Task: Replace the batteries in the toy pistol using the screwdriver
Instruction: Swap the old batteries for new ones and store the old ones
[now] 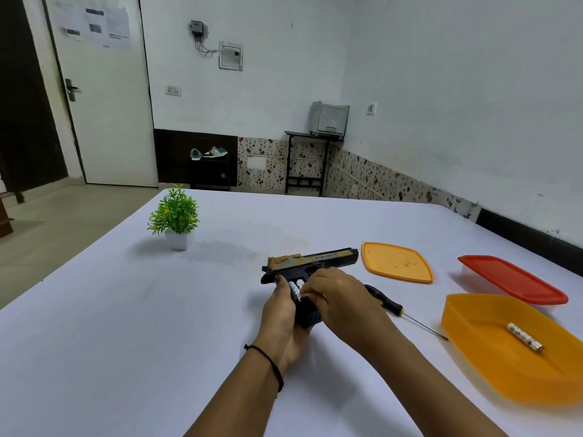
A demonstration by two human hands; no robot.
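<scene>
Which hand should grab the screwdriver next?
Right, probably: the right hand is beside the screwdriver, while the left hand grips the toy pistol.

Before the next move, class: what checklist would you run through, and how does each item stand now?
1. Pistol steadied: left hand holds its grip - ok.
2. Batteries seated: some show, right hand covers the rest - cannot tell.
3. Grip closed up: batteries lie bare - not ok.
4. Screwdriver handy: on the table beside the right hand - ok.
5. Loose battery kept apart: lies in the orange tub - ok.
</scene>
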